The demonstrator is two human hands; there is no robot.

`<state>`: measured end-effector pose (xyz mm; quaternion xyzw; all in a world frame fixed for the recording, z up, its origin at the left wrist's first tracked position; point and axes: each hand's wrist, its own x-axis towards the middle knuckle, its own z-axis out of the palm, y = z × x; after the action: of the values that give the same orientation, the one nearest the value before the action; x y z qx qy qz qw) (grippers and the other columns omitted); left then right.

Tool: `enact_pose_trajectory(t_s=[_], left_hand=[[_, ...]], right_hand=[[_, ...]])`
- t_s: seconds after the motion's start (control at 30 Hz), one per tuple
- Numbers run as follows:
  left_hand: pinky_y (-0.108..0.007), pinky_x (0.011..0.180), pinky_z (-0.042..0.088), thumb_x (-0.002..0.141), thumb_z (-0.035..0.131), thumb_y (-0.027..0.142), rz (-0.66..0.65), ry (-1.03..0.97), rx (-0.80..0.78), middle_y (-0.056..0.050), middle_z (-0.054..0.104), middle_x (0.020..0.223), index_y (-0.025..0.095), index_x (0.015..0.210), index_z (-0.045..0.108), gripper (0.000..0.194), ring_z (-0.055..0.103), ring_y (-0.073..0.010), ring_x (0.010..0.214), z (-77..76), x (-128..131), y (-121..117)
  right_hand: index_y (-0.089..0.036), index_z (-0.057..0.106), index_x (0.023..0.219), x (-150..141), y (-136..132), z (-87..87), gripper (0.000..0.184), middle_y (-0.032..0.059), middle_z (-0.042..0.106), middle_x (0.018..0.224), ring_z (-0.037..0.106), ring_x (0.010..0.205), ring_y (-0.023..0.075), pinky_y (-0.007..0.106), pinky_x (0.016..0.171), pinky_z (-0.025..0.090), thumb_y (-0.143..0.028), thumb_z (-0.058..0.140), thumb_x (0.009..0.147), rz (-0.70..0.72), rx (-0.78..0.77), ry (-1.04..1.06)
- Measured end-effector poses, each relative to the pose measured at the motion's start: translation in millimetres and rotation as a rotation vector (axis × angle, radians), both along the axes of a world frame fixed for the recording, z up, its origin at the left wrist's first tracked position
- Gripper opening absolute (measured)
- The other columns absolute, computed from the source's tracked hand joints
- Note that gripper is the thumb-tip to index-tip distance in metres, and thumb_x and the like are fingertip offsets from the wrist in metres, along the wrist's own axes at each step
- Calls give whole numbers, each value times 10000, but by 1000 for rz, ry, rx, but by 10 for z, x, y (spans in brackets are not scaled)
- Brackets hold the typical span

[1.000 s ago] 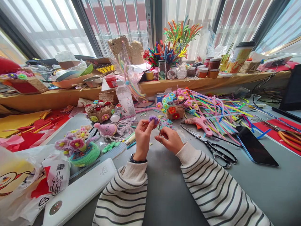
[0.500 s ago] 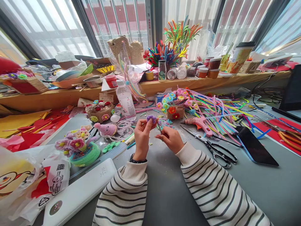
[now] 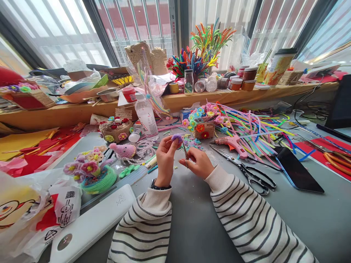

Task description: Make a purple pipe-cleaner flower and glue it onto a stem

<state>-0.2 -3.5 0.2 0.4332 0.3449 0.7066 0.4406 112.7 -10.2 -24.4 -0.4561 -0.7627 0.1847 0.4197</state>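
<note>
Above the desk (image 3: 192, 226), the left hand (image 3: 165, 160) pinches a fuzzy purple piece (image 3: 177, 137) between its fingers (image 3: 173, 147). The right hand (image 3: 202, 162) has its fingers closed on a slim metal tool (image 3: 185, 150), whose tip is at the piece's lower edge. Large scissors (image 3: 239, 163) lie to the right, beside a pink glue gun (image 3: 234, 143).

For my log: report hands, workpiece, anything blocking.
Left hand pinches purple piece. Right hand holds thin metal tool, tip by piece. Glue gun, scissors off to right, not blocking.
</note>
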Motion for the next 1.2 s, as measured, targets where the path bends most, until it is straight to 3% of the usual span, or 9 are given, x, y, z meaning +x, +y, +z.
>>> enact_pose_trajectory(t_s=[0.47, 0.73, 1.2], left_hand=[[-269, 695, 474, 634, 623, 259, 10, 14, 13, -5, 638, 736, 179, 817, 577, 205, 600, -116, 699, -12, -5, 11], [-230, 658, 461, 616, 635, 264, 86, 16, -15, 19, 615, 717, 197, 804, 583, 206, 581, -98, 680, -11, -11, 25], [-191, 586, 423, 637, 612, 286, 74, 27, -77, 19, 583, 694, 185, 802, 572, 197, 558, -82, 632, 10, -17, 1]], right_hand=[[-187, 326, 538, 5, 20, -12, 366, -47, 342, 518, 309, 491, 81, 214, 478, 240, -448, 524, 702, -7, 35, 18], [-192, 304, 523, 21, 30, -24, 351, -45, 337, 505, 321, 498, 89, 218, 484, 244, -384, 510, 732, -16, 35, 44], [-183, 348, 542, -2, 1, 2, 350, -48, 329, 509, 303, 477, 77, 211, 465, 235, -451, 482, 721, 12, 4, 62]])
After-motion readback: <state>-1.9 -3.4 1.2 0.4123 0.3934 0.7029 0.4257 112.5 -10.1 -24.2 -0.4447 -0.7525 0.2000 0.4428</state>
